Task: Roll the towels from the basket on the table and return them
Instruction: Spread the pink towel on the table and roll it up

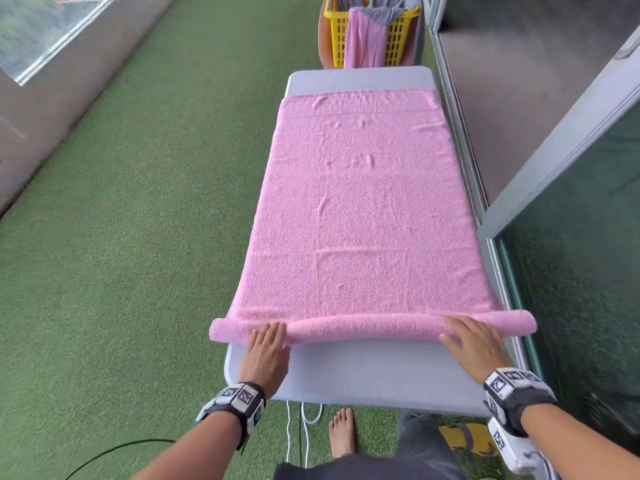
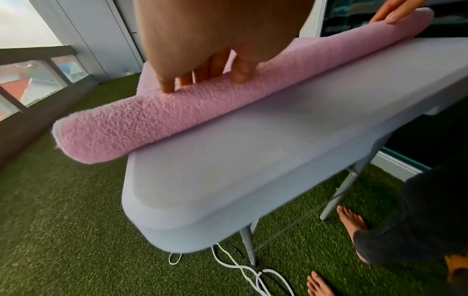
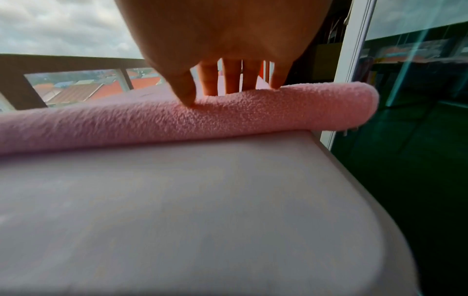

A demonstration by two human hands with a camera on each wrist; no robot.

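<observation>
A pink towel (image 1: pixel 356 209) lies spread along the grey table (image 1: pixel 374 372), its near end wound into a thin roll (image 1: pixel 367 329) that overhangs both table sides. My left hand (image 1: pixel 268 339) presses flat on the roll's left part, fingers (image 2: pixel 167 85) straight on the pile. My right hand (image 1: pixel 465 336) presses flat on the roll's right part (image 3: pixel 253 114), fingers (image 3: pixel 231 80) straight. The roll (image 2: pixel 142 122) sticks out past the table's left corner. A yellow basket (image 1: pixel 372 32) with a pink and a grey towel hanging out stands beyond the far end.
Green artificial turf (image 1: pixel 121 254) covers the floor on the left. A glass sliding door with a metal frame (image 1: pixel 554 157) runs close along the table's right side. White cables (image 2: pixel 253 274) and my bare feet (image 1: pixel 342 434) are under the near edge.
</observation>
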